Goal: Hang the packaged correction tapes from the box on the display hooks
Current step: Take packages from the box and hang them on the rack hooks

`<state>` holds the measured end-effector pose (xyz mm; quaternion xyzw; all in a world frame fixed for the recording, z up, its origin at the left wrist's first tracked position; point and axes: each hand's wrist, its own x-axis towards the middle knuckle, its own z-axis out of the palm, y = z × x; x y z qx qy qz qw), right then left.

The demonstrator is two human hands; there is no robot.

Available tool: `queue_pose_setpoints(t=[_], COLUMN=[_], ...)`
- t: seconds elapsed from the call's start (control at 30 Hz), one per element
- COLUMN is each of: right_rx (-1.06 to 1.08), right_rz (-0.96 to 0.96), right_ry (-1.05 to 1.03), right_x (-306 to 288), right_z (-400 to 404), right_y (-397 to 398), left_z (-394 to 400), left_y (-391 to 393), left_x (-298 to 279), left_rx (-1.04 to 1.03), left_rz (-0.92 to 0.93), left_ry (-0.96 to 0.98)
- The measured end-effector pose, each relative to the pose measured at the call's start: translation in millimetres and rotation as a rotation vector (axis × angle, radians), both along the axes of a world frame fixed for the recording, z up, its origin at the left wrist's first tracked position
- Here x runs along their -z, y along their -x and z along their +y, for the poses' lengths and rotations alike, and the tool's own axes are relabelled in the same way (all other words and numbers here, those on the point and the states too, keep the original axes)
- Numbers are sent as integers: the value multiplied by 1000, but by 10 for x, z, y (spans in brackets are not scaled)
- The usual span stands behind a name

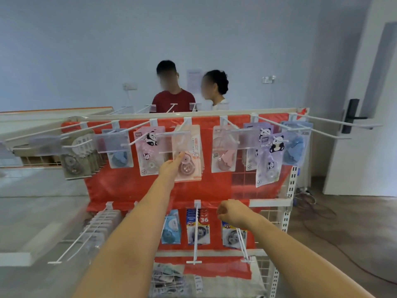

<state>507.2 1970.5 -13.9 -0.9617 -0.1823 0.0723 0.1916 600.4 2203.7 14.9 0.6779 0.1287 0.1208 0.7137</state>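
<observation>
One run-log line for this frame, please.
left hand: holds peach pack on top-row hook | right hand: curled, empty, lower row

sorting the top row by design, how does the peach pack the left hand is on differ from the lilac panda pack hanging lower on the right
The peach pack is plain-fronted and hangs straight; the lilac panda pack shows a panda and hangs tilted. The left hand touches the peach pack; nothing touches the lilac one. Both are correction tapes in clear blisters hung on the top row's hooks.

- Head view: the scene is being viewed from the person's head, forward and slightly downward.
- Facing: the display rack (287, 198) is being faced head-on.
- Nearness: the rack is being seen from arm's reach, both forearms entering from below.
</observation>
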Motion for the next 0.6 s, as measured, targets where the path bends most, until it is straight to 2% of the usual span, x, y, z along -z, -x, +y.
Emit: queue_pose_setpoints(t=[0.2,0.43,0.6], right_rx=[-20,-9,6], right_rz=[-23,-63,-117], right_ry=[17,21,-12], right_x=[56,-84,-296], right_z=[46,241,505], right_y=[-61,91,420], left_z=[-139,188,434], left_y=[582,1202,1664], left_x=[-144,70,14], left_rx=[-10,-25,-16], left_rz=[2,160,241], left_ry=[-222,-829,-1092])
